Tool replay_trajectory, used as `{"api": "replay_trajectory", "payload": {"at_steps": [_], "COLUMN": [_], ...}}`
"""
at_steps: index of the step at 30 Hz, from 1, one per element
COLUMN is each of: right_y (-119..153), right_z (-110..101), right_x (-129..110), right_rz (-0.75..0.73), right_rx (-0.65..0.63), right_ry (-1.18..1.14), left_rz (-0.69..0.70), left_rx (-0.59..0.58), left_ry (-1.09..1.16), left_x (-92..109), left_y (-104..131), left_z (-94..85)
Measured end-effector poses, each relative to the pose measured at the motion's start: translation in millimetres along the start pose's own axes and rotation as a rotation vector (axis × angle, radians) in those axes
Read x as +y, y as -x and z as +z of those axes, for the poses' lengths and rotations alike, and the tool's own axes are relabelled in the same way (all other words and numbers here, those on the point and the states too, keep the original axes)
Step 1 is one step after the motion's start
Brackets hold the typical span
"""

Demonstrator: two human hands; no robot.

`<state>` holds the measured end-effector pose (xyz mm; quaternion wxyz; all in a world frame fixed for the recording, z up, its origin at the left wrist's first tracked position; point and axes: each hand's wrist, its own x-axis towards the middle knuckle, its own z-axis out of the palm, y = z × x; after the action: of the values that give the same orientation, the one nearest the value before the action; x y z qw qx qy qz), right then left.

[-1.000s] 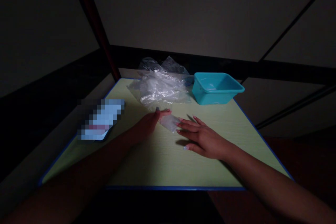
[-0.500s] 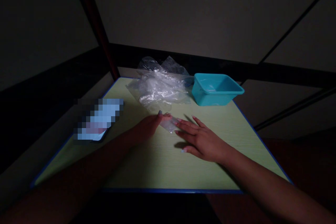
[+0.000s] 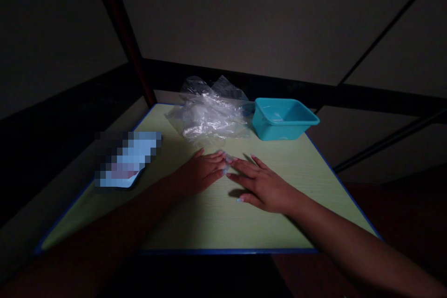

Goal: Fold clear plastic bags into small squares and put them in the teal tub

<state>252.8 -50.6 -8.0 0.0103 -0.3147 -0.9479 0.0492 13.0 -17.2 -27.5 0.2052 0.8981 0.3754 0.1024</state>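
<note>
A small clear plastic piece (image 3: 227,158) lies on the pale green table (image 3: 275,235), mostly covered by fingertips. From the left, my left hand (image 3: 199,172) rests over it, palm down with its fingers stretched out. My right hand (image 3: 263,184) is spread flat on the other side, its fingertips touching the right edge of the piece. The two hands' fingertips nearly meet. Just beyond them sits a crumpled heap of clear plastic bags (image 3: 211,118).
A turquoise plastic basket (image 3: 282,131) stands at the back right of the table. A phone (image 3: 131,160) with a lit, pixelated screen lies near the left edge. Dark panelled walls (image 3: 226,14) rise behind the table.
My left hand has turned flatter and stretched its fingers over the small plastic piece, hiding most of it. My right hand stays spread in nearly the same place.
</note>
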Motion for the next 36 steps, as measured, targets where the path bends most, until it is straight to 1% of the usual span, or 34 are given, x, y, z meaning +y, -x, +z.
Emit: {"api": "replay_trajectory", "payload": {"at_steps": [4,12,15,19,21,23,25,26,27,28,30,31,34,36], "right_y": [0.5,-1.4,-2.8,-4.6,-4.9,-4.6,-3.7,-3.0,-2.3,-1.6,-0.5,0.0,0.6,0.7], "right_z": [0.1,4.6,8.0,12.1,12.8,12.5,11.5,10.8,10.2,9.7,9.1,9.1,9.9,10.6], "right_x": [-0.5,1.2,2.8,4.7,5.3,5.7,6.1,6.3,6.6,6.9,7.8,8.4,10.7,12.6], "right_rz": [-0.001,0.053,0.047,0.032,0.033,0.034,0.036,0.038,0.039,0.039,0.031,0.025,0.012,0.016], "right_rx": [0.011,0.019,0.017,0.009,0.000,-0.006,0.002,0.013,0.026,0.039,0.062,0.072,0.105,0.126], "right_ry": [0.006,0.033,0.026,0.000,-0.015,-0.029,-0.042,-0.049,-0.059,-0.074,-0.113,-0.133,-0.182,-0.204], "left_rz": [-0.031,-0.080,-0.089,-0.095,-0.091,-0.154,-0.286,-0.361,-0.431,-0.489,-0.589,-0.638,-0.745,-0.782], "left_rx": [-0.025,-0.012,-0.020,0.022,0.094,0.247,0.423,0.488,0.529,0.545,0.529,0.499,0.329,0.196], "left_ry": [0.029,0.121,0.143,0.200,0.290,0.473,0.657,0.721,0.765,0.795,0.869,0.920,1.072,1.154], "left_x": [-0.3,3.5,5.8,5.3,4.1,2.5,-0.3,-2.4,-4.9,-7.5,-12.0,-13.3,-12.1,-8.9], "left_y": [-0.4,-0.9,-0.9,-1.0,-1.7,-3.4,-5.9,-7.3,-8.6,-9.6,-10.2,-9.5,-4.1,0.8], "left_z": [-1.5,-4.5,-5.5,-2.5,-0.2,1.3,1.3,0.8,-0.1,-1.4,-5.5,-8.4,-19.5,-26.1]}}
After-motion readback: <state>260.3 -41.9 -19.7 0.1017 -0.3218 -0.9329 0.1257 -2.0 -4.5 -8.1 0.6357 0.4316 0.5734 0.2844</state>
